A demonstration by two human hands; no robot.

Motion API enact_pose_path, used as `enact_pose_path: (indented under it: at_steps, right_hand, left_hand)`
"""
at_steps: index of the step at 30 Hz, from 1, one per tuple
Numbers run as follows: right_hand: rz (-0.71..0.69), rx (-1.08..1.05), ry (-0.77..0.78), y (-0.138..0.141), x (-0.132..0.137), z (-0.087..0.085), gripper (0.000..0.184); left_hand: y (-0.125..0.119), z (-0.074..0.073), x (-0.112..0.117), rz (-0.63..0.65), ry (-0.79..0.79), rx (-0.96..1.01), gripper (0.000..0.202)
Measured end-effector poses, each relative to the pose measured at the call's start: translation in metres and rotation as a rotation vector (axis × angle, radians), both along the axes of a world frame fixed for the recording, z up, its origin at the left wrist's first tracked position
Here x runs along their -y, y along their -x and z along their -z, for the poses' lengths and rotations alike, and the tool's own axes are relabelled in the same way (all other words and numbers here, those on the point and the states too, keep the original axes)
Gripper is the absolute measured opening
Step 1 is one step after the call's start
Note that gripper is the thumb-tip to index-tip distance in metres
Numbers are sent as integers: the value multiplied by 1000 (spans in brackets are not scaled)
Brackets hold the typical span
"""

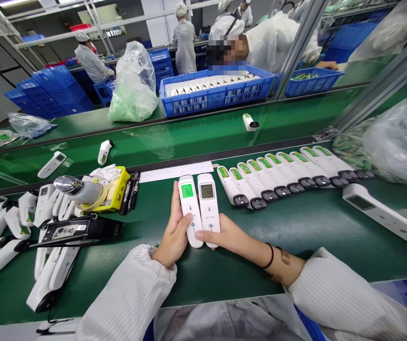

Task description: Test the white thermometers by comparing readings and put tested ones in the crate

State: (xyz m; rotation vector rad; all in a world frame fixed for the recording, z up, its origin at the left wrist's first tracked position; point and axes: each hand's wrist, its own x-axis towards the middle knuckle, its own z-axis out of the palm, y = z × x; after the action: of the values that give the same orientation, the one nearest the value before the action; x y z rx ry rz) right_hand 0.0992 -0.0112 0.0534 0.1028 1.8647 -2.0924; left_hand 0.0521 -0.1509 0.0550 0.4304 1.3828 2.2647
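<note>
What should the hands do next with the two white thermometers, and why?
Probably the right hand should press the button on the right thermometer: its screen looks grey, while the left thermometer, held in the left hand, already shows a lit green screen.

White thermometers (199, 210), green table (296, 232), blue crate (217, 98)

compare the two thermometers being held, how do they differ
The left thermometer has a glowing green screen; the right thermometer a dull grey one. The left hand holds the left thermometer, the right hand the right thermometer. Both are white, same shape, side by side, screens up.
</note>
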Motion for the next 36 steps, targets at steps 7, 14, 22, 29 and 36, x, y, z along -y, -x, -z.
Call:
enact_pose_path:
  at_steps: [7, 14, 22, 29, 36]
  right_hand:
    - [68, 2, 63, -3, 4, 0, 42]
    - [-4, -20, -39, 2, -4, 2, 46]
    - [97, -230, -74, 6, -17, -18, 36]
    - [103, -187, -60, 4, -19, -18, 46]
    - [171, -461, -304, -8, -28, -12, 62]
  left_hand:
    - [-3, 0, -4, 15, -13, 5, 70]
    - [1, 0, -1, -30, 31, -10, 77]
    - [18, 2, 9, -58, -81, -85, 72]
    - [22, 0, 10, -95, -89, -136, 75]
    - [22, 5, 9, -50, -83, -133, 75]
